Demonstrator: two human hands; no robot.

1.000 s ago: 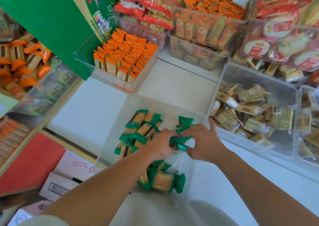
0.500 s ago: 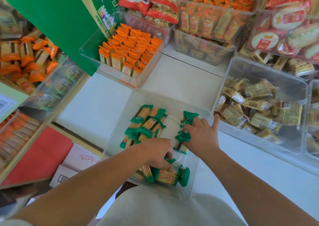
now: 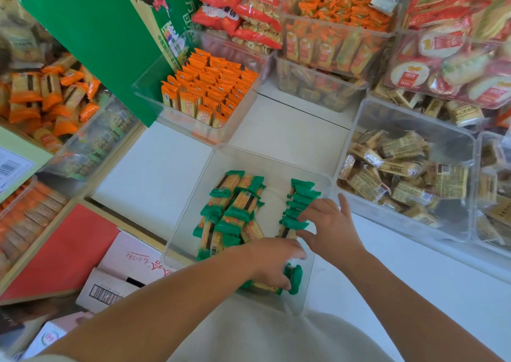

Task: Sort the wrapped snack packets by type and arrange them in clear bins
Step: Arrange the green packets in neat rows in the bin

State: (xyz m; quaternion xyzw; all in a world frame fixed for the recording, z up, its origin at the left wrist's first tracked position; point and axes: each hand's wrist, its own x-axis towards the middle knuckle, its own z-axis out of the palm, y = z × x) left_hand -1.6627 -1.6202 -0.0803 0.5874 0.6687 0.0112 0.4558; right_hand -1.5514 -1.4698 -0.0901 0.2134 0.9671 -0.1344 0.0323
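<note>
- We see a clear bin (image 3: 265,162) on the white shelf (image 3: 154,179), with all its contents in green wrappers;
- the left hand (image 3: 272,262) is at the bin's near end, fingers curled down round the green packets (image 3: 294,278) lying there; blur hides the thumb;
- the right hand (image 3: 329,229) is spread, fingers fairly straight, touching the upright row (image 3: 300,195) along the bin's right side; we see it gripping nothing;
- a loose heap (image 3: 232,212) lies on the bin's left side;
- orange packets (image 3: 210,90) fill the bin behind; tan packets (image 3: 401,168) fill the one to the right.
</note>
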